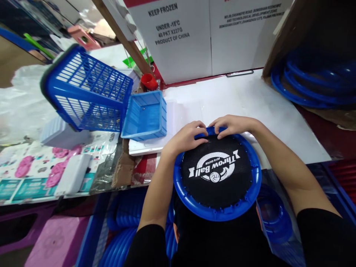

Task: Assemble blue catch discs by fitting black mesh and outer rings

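A round blue frame (217, 215) with black netting (211, 194) stretched inside it rests against the table's near edge and my body. White print on the netting reads "Throw Ball Fly & Catch". At the far rim, my left hand (191, 135) grips the frame, its thumb lying over the netting and its fingers curled on the edge. Just beside it, my right hand (229, 125) has its thumb and fingers closed on the same rim. Whether a small part sits between the fingertips is hidden.
Left of my hands stand a light blue bin (144, 115) and a blue basket (91, 85) tipped on its side. A white carton (183, 44) stands behind the white table surface (236, 96). Blue rings (306, 85) fill a box at right; stacked blue rings (125, 222) sit below.
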{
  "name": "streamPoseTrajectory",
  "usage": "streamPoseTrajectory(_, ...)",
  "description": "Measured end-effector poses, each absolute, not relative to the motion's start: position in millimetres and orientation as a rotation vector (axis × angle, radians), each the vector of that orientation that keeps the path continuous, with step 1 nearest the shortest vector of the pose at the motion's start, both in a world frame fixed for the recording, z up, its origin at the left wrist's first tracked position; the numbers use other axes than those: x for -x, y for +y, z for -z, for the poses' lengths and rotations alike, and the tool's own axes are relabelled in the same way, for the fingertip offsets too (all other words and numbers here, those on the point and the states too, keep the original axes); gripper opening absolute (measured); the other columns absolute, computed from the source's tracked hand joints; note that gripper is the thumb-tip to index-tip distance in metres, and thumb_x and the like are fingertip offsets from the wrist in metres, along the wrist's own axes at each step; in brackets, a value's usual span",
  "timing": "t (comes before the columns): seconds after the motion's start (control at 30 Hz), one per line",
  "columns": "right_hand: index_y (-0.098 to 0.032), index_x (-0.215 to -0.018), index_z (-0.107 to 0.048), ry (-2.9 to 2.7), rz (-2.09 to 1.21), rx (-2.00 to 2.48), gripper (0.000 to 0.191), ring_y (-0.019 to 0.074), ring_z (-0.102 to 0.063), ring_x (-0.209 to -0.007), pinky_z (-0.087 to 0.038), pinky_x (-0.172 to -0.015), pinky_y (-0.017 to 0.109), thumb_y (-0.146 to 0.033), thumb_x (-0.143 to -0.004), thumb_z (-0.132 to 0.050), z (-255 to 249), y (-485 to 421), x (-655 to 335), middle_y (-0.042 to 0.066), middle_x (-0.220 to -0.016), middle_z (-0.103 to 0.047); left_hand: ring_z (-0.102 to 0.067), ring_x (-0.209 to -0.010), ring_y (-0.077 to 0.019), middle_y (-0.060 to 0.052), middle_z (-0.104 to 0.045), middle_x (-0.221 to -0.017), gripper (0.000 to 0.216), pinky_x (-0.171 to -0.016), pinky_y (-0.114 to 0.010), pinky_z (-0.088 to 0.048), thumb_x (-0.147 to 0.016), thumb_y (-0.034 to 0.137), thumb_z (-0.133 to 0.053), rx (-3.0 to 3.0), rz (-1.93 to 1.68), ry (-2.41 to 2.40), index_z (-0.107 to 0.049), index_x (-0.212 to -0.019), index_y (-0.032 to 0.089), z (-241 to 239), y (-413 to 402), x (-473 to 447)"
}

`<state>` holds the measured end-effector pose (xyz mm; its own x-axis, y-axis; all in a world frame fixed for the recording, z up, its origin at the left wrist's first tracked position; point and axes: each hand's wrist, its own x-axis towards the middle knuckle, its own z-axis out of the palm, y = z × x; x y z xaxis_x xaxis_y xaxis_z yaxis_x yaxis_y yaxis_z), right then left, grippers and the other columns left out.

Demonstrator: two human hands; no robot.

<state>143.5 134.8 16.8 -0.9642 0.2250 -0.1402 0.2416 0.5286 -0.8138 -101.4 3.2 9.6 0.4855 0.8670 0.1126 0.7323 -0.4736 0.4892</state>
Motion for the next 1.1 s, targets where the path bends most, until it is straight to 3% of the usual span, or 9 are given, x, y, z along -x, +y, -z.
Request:
streamPoseTrajectory(0.1,-0.024,-0.094,-0.076,2.717,1.463,-0.419,0.028,0.0298,-0.065,-0.133,-0.043,-0.121,0.050,-0.051,-0.088,-0.075,-14.7,137.7,-144.5,0.008,-0.142,-0.074,-0.068,-0.105,-0.0241,-0.009,-0.073,-0.109,0.014,-0.099,-0.042,-0.055,-0.102,0.027,-0.065,-2.324,-0.470,1.312,-0.077,-0.101,0.021,-12.6,4.3,102.1)
streamPoseTrajectory(0.37,-0.026,-0.099,-0.072,2.696,1.446,-0.493,0.028,0.0333,-0.061,-0.141,-0.041,-0.122,0.053,-0.053,-0.092,-0.069,-12.2,140.0,-144.2,0.008,-0.151,-0.070,-0.072,-0.094,-0.0204,-0.007,-0.081,-0.102,0.019,-0.094,-0.037,-0.057,-0.101,0.024,-0.059,-2.111,-0.571,1.472,-0.079,-0.099,0.021,-13.8,8.7,106.7)
streamPoseTrajectory(0.53,-0.025,-0.101,-0.074,2.670,1.485,-0.516,0.030,0.0336,-0.061,-0.140,-0.043,-0.121,0.052,-0.054,-0.094,-0.066,-10.8,142.2,-144.6,0.009,-0.149,-0.070,-0.073,-0.094,-0.0203,-0.007,-0.083,-0.103,0.021,-0.091,-0.036,-0.058,-0.100,0.022,-0.058,-2.025,-0.578,1.513,-0.080,-0.099,0.021,-7.4,12.6,106.5)
streamPoseTrajectory(0.7,-0.024,-0.113,-0.077,2.633,1.504,-0.578,0.037,0.0332,-0.066,-0.126,-0.048,-0.111,0.050,-0.054,-0.095,-0.063,-10.1,143.1,-145.3,0.009,-0.140,-0.075,-0.074,-0.096,-0.0207,-0.006,-0.083,-0.102,0.019,-0.093,-0.036,-0.057,-0.101,0.021,-0.060,-1.980,-0.606,1.526,-0.079,-0.098,0.020,-0.7,15.9,104.6)
streamPoseTrajectory(0.9,-0.024,-0.090,-0.070,2.631,1.526,-0.588,0.032,0.0358,-0.066,-0.124,-0.048,-0.105,0.049,-0.055,-0.093,-0.065,-12.5,142.5,-145.6,0.010,-0.149,-0.071,-0.074,-0.096,-0.0207,-0.005,-0.083,-0.102,0.017,-0.095,-0.036,-0.057,-0.099,0.018,-0.063,-1.920,-0.683,1.529,-0.080,-0.096,0.020,1.8,16.6,100.7)
streamPoseTrajectory(1.1,-0.024,-0.087,-0.067,2.693,1.461,-0.572,0.025,0.0353,-0.065,-0.127,-0.047,-0.108,0.049,-0.049,-0.094,-0.063,-11.5,142.6,-143.6,0.007,-0.150,-0.071,-0.075,-0.097,-0.0213,-0.005,-0.084,-0.101,0.017,-0.096,-0.038,-0.059,-0.097,0.019,-0.065,-1.823,-0.696,1.516,-0.082,-0.096,0.021,1.5,16.2,103.4)
